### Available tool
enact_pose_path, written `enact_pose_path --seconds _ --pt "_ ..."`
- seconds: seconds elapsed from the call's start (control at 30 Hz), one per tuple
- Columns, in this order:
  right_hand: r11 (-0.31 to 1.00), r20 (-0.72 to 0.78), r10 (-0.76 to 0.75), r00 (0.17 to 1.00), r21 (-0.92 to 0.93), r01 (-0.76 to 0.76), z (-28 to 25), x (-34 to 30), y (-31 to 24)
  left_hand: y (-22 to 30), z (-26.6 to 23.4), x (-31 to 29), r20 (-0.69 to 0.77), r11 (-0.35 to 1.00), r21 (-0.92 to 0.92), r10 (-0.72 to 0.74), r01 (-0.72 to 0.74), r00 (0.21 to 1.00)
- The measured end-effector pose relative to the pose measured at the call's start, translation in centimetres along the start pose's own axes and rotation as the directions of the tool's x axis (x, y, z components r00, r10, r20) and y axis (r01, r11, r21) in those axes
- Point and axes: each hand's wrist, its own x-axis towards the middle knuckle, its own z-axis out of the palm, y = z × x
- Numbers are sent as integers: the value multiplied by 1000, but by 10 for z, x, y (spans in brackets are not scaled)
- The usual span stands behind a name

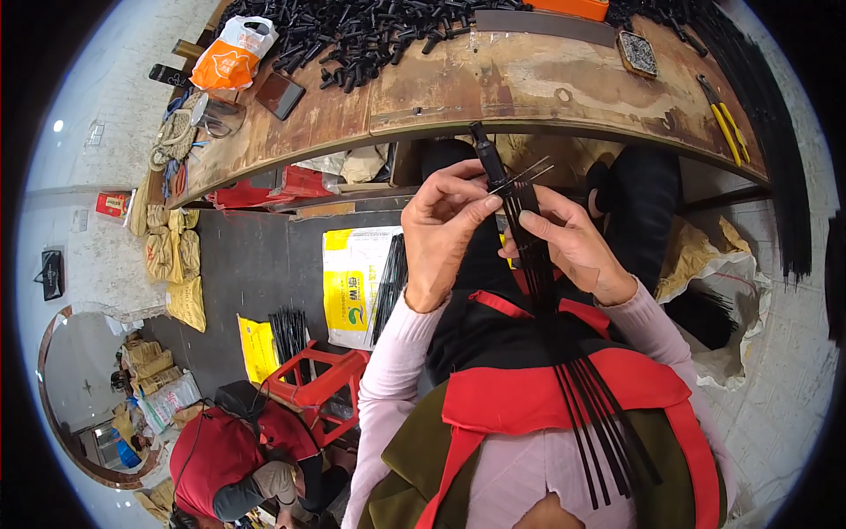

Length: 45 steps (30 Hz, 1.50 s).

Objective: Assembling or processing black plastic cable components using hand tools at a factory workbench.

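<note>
Black strips [539, 273] run from a black handle [489, 157] at the frame's centre, its tip overlapping the front edge of the bench [529, 97]. The right hand [582, 247] is closed on the strips; the left hand [443, 220] pinches a thin wire [531, 172]. Open wood spans the bench's middle, upper centre. At right, an open sack [747, 275] holds dark strands [705, 319].

Tabletop [502, 93] middle free; black parts [366, 35] crowd beyond.

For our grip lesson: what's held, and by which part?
The right hand grips long, thin black strips near their upper end; the left hand apparently pinches thin, shiny wire by one end.
</note>
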Motion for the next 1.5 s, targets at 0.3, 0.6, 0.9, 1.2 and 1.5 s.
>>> enact_pose_path --seconds 0.3,0.6,0.9,1.2,1.5 --pt "1000 -23 -23 999 12 23 0 2 4 1 4 3 -13 992 114 54 -53 998" --pt "999 32 13 999 39 -14 -1 2 -1 -5 -12 24 233 944 -284 -99 165 967" --pt "995 -11 -93 996 -46 93 8 -1 -4 2 -11 23 225 982 -19 -180 189 958" --pt "957 35 -279 960 -75 281 21 8 -2 7 -18 19 272 979 -185 -28 81 962" --pt "952 24 -244 969 -183 244 9 19 -1 3 -22 22 297 951 -238 -122 197 947"
